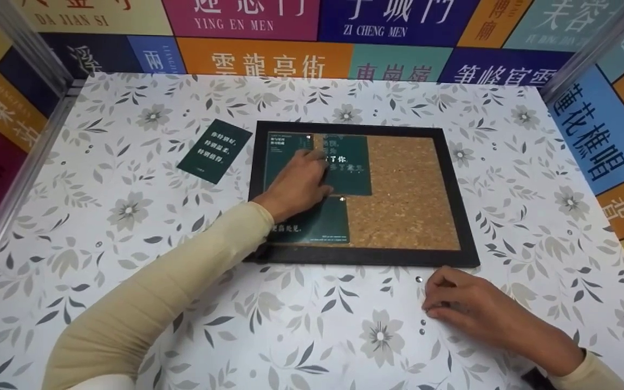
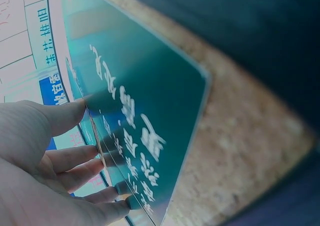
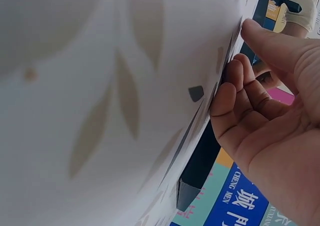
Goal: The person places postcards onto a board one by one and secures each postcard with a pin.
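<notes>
Four dark green cards in view. Far left, one loose card [image 1: 214, 150] lies flat on the floral tablecloth [image 1: 128, 227], just left of the black-framed cork board [image 1: 415, 195] and apart from it. On the board's left half: a far-left card [image 1: 279, 157], a middle card [image 1: 350, 165] overlapping it, and a near card [image 1: 312, 222] below them, each with a small pin head showing at a corner. Left hand [image 1: 297, 183] rests on the two far cards, fingers straight and spread, pressing flat, grasping nothing. Right part of the cork is bare. Right hand [image 1: 466, 303] sits on the cloth just near of the frame's near-right edge, fingers curled down beside small loose pins [image 1: 418, 279]; cannot tell whether it pinches one.
</notes>
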Available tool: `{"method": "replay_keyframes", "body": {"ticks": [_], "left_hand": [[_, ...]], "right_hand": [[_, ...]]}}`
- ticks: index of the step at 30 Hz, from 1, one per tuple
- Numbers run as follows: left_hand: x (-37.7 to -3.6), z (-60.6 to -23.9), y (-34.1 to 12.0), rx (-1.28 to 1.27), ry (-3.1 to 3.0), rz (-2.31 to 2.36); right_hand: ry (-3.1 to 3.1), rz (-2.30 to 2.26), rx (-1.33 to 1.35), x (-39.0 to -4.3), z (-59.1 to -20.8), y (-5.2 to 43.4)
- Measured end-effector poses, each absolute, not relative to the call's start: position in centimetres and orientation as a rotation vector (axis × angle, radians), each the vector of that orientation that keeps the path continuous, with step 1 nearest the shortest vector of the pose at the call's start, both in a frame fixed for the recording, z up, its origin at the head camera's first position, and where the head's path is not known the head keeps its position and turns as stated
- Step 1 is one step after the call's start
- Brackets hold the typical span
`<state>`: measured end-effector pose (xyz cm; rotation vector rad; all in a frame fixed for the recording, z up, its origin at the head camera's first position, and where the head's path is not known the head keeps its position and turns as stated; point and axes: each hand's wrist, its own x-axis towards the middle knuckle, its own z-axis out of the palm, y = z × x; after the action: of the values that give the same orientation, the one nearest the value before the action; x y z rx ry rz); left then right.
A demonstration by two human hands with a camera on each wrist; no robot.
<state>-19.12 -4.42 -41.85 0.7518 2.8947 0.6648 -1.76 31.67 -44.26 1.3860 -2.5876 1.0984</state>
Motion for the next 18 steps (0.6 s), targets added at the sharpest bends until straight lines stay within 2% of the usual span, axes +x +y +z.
{"method": "replay_keyframes", "body": {"ticks": [9, 18], "left_hand": [[-22.3, -47.2, -4.5, 0.822, 2.955, 0.692], [-21.1, -45.0, -4.4, 0.764, 2.895, 0.741]], "right_hand": [[-2.570, 1.131, 1.388, -2.0, -43.6, 31.4], [-2.531, 1.179, 1.262, -3.0, -42.4, 30.9]]}}
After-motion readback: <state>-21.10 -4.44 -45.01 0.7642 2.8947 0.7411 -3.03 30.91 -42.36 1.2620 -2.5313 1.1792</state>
